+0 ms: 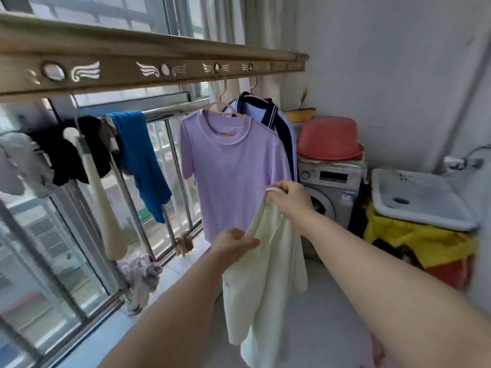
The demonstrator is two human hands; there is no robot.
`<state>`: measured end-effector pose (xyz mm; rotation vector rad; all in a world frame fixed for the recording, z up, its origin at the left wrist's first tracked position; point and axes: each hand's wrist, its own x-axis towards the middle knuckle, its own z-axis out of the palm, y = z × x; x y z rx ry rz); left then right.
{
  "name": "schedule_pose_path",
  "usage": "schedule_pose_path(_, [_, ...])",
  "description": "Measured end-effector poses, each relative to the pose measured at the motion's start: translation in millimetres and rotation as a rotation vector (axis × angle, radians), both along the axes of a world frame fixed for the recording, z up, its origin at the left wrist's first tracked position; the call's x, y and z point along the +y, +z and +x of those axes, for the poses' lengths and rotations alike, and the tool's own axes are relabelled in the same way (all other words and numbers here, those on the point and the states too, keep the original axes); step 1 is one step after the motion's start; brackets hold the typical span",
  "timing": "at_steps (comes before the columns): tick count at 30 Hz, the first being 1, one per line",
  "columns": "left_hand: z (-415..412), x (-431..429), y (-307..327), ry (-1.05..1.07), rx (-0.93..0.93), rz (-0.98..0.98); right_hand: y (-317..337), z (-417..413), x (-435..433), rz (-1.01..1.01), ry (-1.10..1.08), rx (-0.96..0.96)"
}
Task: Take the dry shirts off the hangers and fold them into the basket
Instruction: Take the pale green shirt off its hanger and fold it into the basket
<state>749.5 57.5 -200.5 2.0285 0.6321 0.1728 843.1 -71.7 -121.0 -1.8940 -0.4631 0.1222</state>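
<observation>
A pale cream shirt point(263, 282) hangs off its hanger between my hands, in front of me. My left hand point(233, 244) pinches its upper edge lower down. Higher up, my right hand point(288, 197) grips the top of the same shirt. Behind them a lilac T-shirt point(233, 168) hangs on a pink hanger point(221, 107) from the drying rail point(148, 67). A white and navy collared shirt point(276, 118) hangs on another hanger just behind it. No basket shows clearly.
Dark clothes point(66, 152), a blue garment point(140, 160) and a cream cloth point(106, 208) hang at the barred window on the left. A red basin point(329, 139) sits on a washing machine point(329, 189). A white sink point(419, 197) stands at the right over yellow fabric point(425, 243).
</observation>
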Motion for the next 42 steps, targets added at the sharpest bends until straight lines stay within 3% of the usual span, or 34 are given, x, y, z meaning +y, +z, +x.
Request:
schedule_pose_path(4, [26, -26, -10, 0.013, 0.263, 0.426, 3, 24, -61, 0.069, -0.109, -0.027])
schedule_pose_path(6, [33, -35, -7, 0.069, 0.202, 0.385, 6, 38, -96, 0.033, -0.201, -0.085])
schedule_pose_path(9, [53, -55, 13, 0.181, -0.012, 0.129, 2, 61, -152, -0.071, -0.331, -0.153])
schedule_pose_path(14, [90, -106, 54, 0.259, -0.291, -0.115, -21, 85, -217, -0.217, -0.362, -0.161])
schedule_pose_path(20, [130, -156, 68, 0.171, -0.348, 0.021, -38, 104, -289, -0.290, -0.291, -0.217])
schedule_pose_path(23, [143, -164, 70, 0.077, -0.333, 0.164, -31, 109, -318, -0.249, -0.147, -0.126])
schedule_pose_path(25, [151, -170, 76, -0.014, -0.279, 0.257, -26, 112, -337, -0.331, -0.076, -0.048])
schedule_pose_path(28, [161, -182, 97, -0.155, -0.224, 0.200, -22, 118, -359, -0.462, -0.113, -0.043])
schedule_pose_path(33, [174, -195, 140, -0.606, 0.094, 0.057, -7, 129, -389, -0.231, -0.399, -0.092])
schedule_pose_path(35, [182, -195, 147, -0.645, 0.155, 0.074, 1, 131, -392, -0.157, -0.471, -0.108])
schedule_pose_path(39, [193, -194, 150, -0.604, -0.021, -0.124, 20, 129, -398, 0.037, -0.545, -0.186])
schedule_pose_path(42, [195, -195, 150, -0.643, -0.156, -0.351, 35, 123, -410, 0.185, -0.476, -0.178])
